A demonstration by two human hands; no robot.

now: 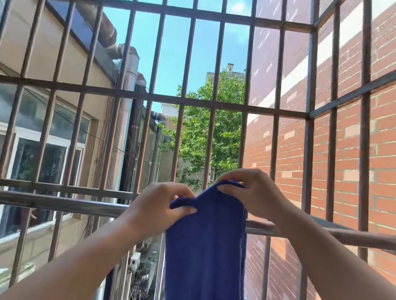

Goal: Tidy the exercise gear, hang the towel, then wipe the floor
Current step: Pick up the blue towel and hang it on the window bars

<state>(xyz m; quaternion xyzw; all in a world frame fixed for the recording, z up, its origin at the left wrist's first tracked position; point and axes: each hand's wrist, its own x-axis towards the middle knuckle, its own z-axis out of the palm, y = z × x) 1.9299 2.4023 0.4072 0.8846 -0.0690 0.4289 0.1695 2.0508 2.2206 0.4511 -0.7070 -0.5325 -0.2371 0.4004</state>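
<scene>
The blue towel (205, 242) hangs down in front of the near metal rail (39, 199), its top edge bunched between both hands. The left hand (155, 208) pinches the left corner, fingers (181, 191) clamped on the cloth. The right hand (250, 192) pinches the higher right corner. Beyond are cage bars (186, 69), and a brick wall (385, 168) on the right.

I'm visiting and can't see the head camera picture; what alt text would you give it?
A left hand and right hand pinch the top of a blue towel just above a rail of rusty window bars; the towel hangs down. Beyond the bars: brick wall at right, beige building at left, a tree, blue sky.
</scene>
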